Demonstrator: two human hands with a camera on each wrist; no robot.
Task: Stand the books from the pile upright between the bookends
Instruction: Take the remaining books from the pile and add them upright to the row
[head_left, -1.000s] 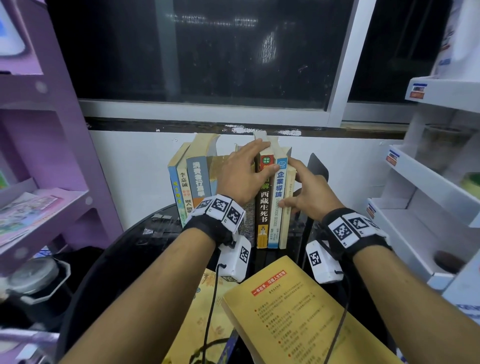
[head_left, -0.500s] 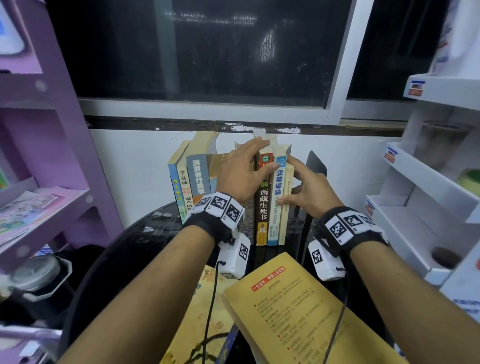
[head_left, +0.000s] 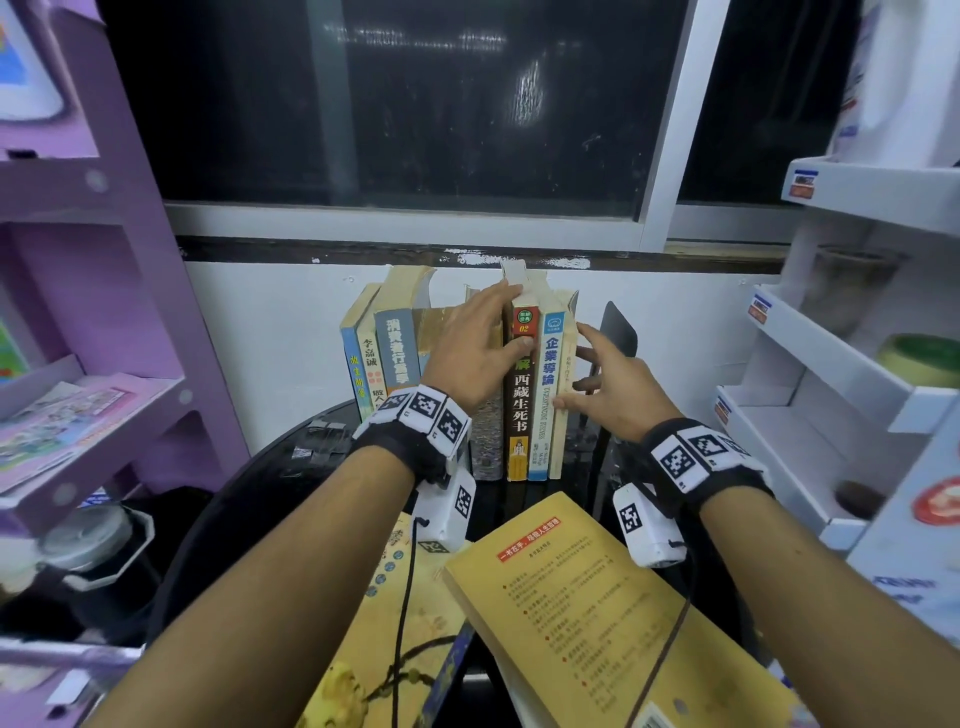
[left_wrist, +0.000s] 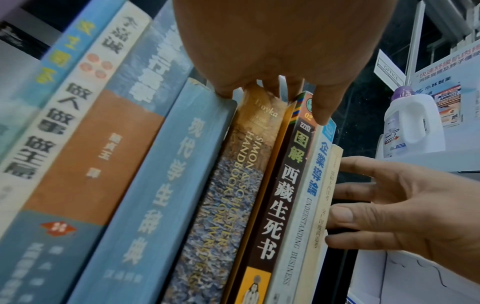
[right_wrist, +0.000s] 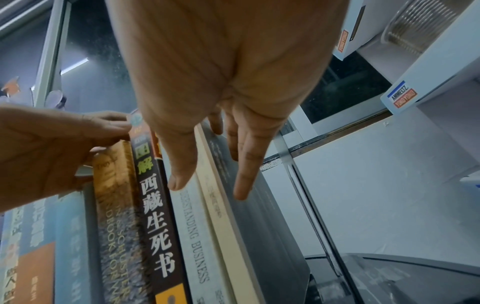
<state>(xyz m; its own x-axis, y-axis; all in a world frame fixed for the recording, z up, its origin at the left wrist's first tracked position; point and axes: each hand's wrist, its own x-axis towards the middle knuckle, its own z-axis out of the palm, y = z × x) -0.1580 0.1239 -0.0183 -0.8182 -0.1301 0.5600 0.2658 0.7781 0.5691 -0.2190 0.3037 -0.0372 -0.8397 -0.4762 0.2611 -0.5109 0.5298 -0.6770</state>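
A row of books (head_left: 395, 358) stands upright at the back of a round black table (head_left: 291, 467). My left hand (head_left: 483, 353) lies over the tops of the middle books, its thumb on the spine of a dark brown book (left_wrist: 280, 195). My right hand (head_left: 608, 384) has its fingers spread straight along the outer cover of a thin cream book (right_wrist: 218, 216) at the row's right end, thumb on its spine. A black bookend (head_left: 621, 332) stands just right of that hand, apart from the cream book. A yellow book (head_left: 587, 597) lies flat on the pile in front.
A purple shelf unit (head_left: 104, 312) stands to the left, and a white display shelf (head_left: 831, 374) with jars and a detergent bottle (left_wrist: 413, 123) to the right. A white wall and dark window are behind the row. Wrist-camera cables hang over the pile.
My right hand's fingers have spread apart and slid slightly back along the cream book's side. The left hand has stayed on the book tops.
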